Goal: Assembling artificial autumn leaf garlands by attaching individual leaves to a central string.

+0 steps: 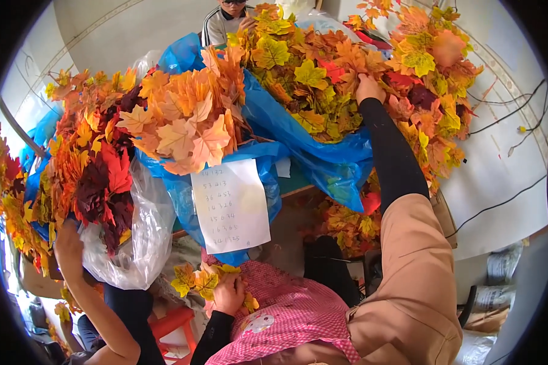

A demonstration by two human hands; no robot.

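My left hand (228,294) is low in front of my lap, closed round a few yellow and orange artificial maple leaves (206,281). My right arm stretches far forward, and my right hand (369,89) is at a pile of orange artificial maple leaves (341,53), fingers pinched together on the leaves and partly hidden by them. Left of that lies a heap of yellow-green leaves (310,76) in a blue plastic bag (289,131). Peach-orange leaves (192,131) are stacked in another blue bag (179,188).
A handwritten paper sheet (230,205) hangs on the front of a bag. At the left, another person's hand (69,246) is beside red and dark leaves (97,182) and a clear bag (143,234). A person sits across the table. A red stool (172,322) stands below.
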